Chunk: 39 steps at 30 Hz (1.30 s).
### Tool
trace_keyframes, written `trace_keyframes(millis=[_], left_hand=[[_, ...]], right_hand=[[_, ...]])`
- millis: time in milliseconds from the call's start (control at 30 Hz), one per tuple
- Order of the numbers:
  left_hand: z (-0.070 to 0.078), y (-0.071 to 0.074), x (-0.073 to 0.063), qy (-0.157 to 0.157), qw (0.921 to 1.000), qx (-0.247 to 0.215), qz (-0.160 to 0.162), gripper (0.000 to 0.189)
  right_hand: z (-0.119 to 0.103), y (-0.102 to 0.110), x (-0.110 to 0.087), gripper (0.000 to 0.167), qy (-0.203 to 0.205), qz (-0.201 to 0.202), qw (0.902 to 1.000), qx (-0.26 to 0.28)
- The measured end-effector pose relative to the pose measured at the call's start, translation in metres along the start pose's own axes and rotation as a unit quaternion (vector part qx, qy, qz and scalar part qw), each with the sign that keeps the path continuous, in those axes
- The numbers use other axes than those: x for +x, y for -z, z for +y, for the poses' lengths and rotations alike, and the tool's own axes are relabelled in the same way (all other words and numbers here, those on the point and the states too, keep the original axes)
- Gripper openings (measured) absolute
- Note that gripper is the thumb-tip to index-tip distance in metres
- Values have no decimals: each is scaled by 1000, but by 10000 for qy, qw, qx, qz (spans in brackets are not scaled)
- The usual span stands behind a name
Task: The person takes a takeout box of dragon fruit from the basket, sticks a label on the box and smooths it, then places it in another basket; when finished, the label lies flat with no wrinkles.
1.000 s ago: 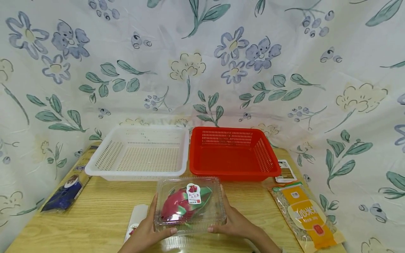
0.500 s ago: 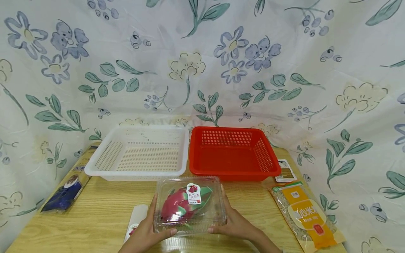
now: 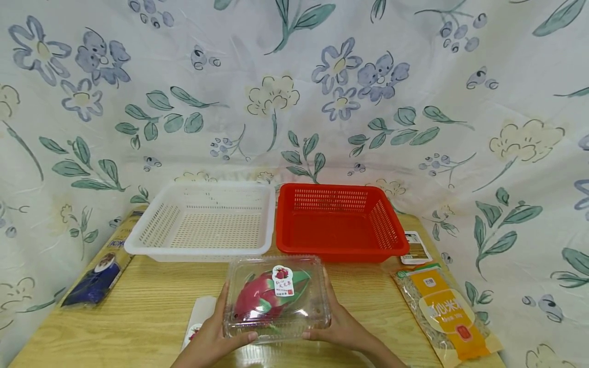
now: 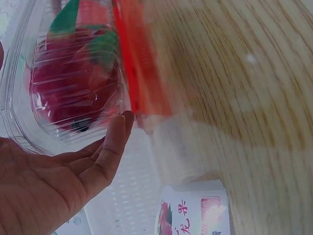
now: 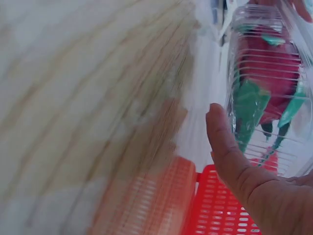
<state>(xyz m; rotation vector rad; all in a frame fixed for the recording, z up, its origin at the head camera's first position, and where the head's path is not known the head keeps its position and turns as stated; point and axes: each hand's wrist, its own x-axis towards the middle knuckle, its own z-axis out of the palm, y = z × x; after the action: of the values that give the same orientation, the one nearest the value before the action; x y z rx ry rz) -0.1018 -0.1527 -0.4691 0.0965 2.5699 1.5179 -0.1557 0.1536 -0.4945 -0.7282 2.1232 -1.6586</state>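
Observation:
A clear plastic clamshell box [image 3: 301,309] is held above the wooden table, tilted so that its lid faces me. Inside lies a pink dragon fruit [image 3: 257,299] with green tips, and a white sticker [image 3: 282,281] is on the lid. My left hand [image 3: 216,329] grips the box's left side, thumb on the near edge. On the right side my right hand [image 3: 338,324] grips it the same way. The left wrist view shows my left fingers [image 4: 115,142] under the box; the right wrist view shows my right hand [image 5: 254,183] against its end.
Behind the box stand a white basket [image 3: 200,251] and a red basket [image 3: 340,250]. A white card [image 3: 200,312] lies left of the box, partly behind my left hand. Packets lie at both sides: a blue one [image 3: 98,276] and an orange one [image 3: 444,312]. A small white-edged pack [image 3: 416,248] touches the right rear.

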Motion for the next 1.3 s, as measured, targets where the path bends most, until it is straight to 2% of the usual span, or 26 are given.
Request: trace_keyframes(millis=[400, 600, 833, 1067, 1300], left_hand=[[3, 1, -1, -30, 10000, 24, 59, 121], [4, 1, -2, -171, 9997, 46, 139, 123], [3, 2, -3, -204, 9997, 82, 102, 124], [7, 4, -4, -157, 9999, 36, -6, 124], [10, 8, -6, -256, 9997, 31, -28, 124]], right_hand=[[-2, -6, 0, 133, -10, 198, 9991, 369], [-3, -8, 0, 135, -89, 381, 9987, 335], [-5, -10, 0, 135, -105, 405, 9985, 340], [-9, -12, -1, 135, -167, 457, 9959, 761], [-10, -14, -1, 133, -217, 464, 9930, 1060]])
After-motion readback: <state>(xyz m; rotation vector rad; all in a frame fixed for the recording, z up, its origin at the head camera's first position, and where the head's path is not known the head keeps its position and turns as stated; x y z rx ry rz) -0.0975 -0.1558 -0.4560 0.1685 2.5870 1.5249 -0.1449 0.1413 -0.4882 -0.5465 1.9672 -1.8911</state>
